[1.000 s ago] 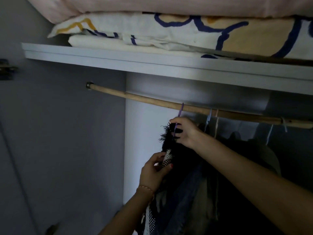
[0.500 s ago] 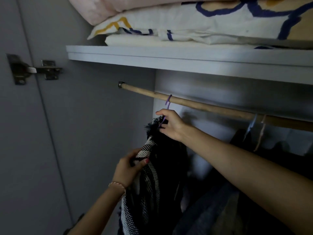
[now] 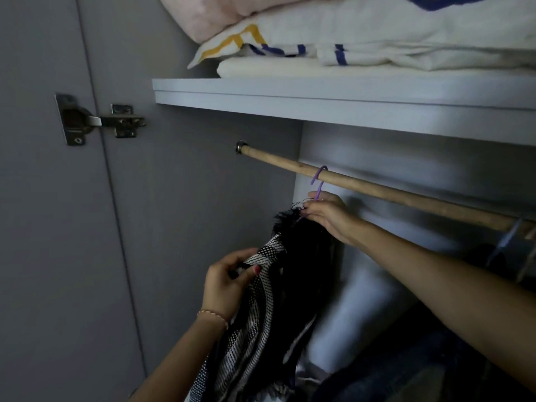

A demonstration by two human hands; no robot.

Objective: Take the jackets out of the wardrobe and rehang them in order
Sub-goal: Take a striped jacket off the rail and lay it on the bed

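From the head camera, the right hand (image 3: 324, 214) pinches the neck of a purple hanger (image 3: 318, 181), fingers curled around it just below the hook, which sits over the wooden rail (image 3: 377, 190) near its left end; holding there likely steadies the hanger while the garment is settled. The black-and-white woven jacket (image 3: 261, 314) hangs from that hanger against the wardrobe's left side. The left hand (image 3: 229, 282) grips the jacket's front edge between thumb and curled fingers, seemingly to straighten it. Other hangers (image 3: 504, 242) and dark clothes sit further right on the rail, well apart. Folded bedding (image 3: 348, 53) rests on the shelf (image 3: 319, 97) above. No brand, label or writing is readable anywhere.
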